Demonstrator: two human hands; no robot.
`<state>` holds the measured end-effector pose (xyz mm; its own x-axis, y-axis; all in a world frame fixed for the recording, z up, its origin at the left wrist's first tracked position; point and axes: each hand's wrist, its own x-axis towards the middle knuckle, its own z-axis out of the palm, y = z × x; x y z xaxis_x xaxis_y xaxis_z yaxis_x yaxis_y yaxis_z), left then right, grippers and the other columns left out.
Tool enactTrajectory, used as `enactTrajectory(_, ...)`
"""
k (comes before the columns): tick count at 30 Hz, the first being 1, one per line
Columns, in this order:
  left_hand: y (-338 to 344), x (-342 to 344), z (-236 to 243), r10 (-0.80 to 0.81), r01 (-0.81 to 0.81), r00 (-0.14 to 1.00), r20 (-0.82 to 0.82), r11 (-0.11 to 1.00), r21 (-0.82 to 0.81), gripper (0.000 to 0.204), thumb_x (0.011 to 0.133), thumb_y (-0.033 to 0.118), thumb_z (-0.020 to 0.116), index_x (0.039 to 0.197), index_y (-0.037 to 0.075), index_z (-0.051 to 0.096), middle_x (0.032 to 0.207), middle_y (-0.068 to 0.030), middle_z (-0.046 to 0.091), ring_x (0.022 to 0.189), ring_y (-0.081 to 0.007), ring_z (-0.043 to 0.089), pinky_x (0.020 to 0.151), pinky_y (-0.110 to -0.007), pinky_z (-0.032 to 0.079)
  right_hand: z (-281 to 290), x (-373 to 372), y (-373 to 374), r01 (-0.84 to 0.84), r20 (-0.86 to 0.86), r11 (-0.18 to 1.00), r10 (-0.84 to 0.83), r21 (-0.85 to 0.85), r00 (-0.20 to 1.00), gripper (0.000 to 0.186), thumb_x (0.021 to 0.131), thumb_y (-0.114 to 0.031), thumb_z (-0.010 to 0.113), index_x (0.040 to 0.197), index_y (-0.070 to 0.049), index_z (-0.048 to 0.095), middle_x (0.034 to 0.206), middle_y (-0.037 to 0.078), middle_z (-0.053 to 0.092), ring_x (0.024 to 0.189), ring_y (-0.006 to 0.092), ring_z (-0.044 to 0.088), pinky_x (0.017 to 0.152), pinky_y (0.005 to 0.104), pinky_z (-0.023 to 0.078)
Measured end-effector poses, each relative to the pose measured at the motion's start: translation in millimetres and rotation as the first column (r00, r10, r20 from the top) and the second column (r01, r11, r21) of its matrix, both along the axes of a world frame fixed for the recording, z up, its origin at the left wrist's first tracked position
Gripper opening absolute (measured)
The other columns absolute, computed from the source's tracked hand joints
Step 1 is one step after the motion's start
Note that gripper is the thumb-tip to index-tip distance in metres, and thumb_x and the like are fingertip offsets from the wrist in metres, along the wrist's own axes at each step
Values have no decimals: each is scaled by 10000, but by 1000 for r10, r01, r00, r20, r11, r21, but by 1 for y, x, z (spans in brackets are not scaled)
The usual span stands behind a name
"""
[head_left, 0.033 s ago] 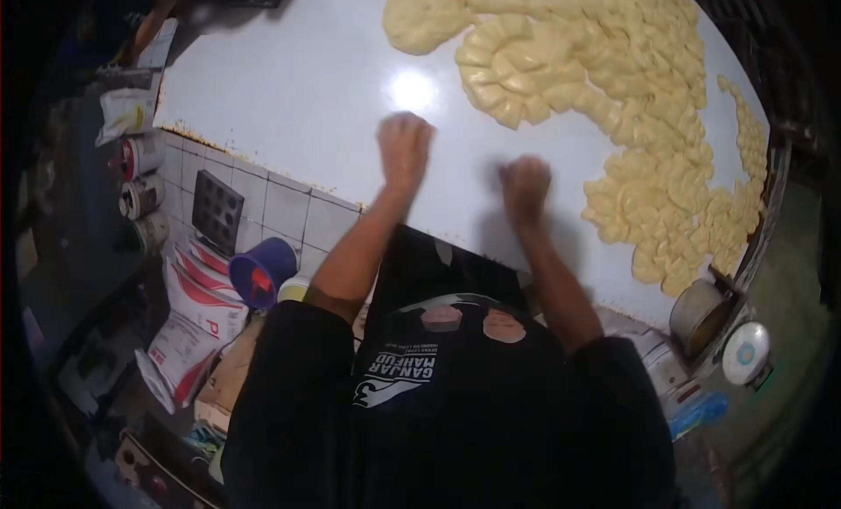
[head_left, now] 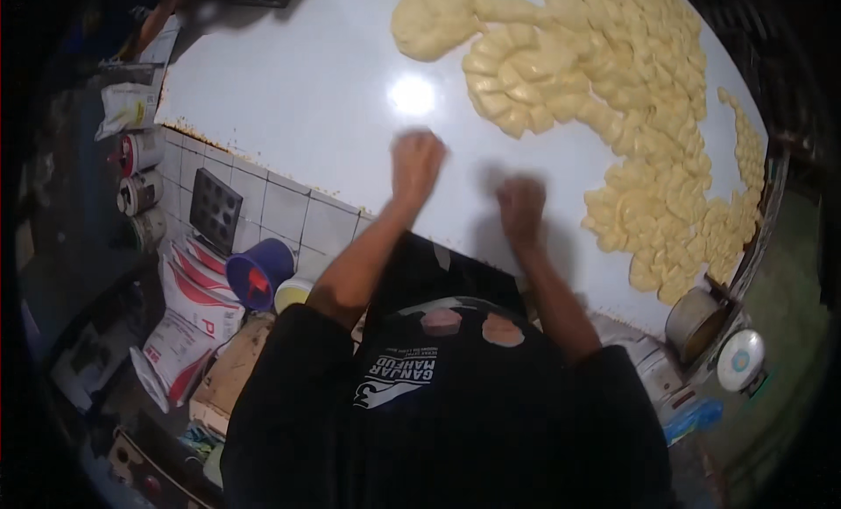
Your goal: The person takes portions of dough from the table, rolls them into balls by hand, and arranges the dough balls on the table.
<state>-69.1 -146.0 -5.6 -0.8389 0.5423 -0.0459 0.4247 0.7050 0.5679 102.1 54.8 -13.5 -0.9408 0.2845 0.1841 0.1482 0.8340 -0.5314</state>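
Observation:
Above a white tabletop (head_left: 298,88), my left hand (head_left: 418,166) is curled closed with its knuckles up, slightly blurred. My right hand (head_left: 522,209) is likewise curled closed, a short way to the right and nearer to me. What lies inside or under either hand, if anything, is hidden. Beyond and to the right of my hands spreads a wide mass of pale yellow dough (head_left: 639,115), divided into many rounded, overlapping pieces. A larger smooth lump of dough (head_left: 429,23) sits at its far left end. Neither hand touches this dough.
Crumbs line the table's near left edge. Below it stand a dark tray with round hollows (head_left: 215,209), a purple bucket (head_left: 263,272), and red and white sacks (head_left: 188,334). At right are a metal pot (head_left: 692,325) and a round scale (head_left: 741,360). Another person's arm (head_left: 156,25) shows far left.
Both hands have shifted slightly nearer to me, still curled closed. The dough and table edge have moved slightly in the picture as the view shifted.

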Motion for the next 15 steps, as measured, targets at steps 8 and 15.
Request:
enactTrajectory(8, -37, -65, 20, 10, 48, 986, 167, 940, -338, 185, 898, 210, 785, 1044, 109, 733, 1200, -121, 687, 1131, -369, 651, 992, -490, 534, 110, -113, -9, -125, 526, 984, 173, -126, 833, 590, 904, -66, 769, 1452, -50, 551, 1372, 229, 643, 1221, 445, 614, 1040, 516, 516)
enactTrajectory(15, -114, -67, 5, -70, -28, 951, 302, 951, 306, 266, 944, 163, 747, 1171, 31, 703, 1176, -171, 689, 1130, -390, 662, 997, -448, 545, 75, -335, -99, -235, -303, 969, 204, -71, 931, 513, 930, -256, 825, 1327, 4, 631, 1258, 237, 671, 1092, 406, 652, 967, 500, 520)
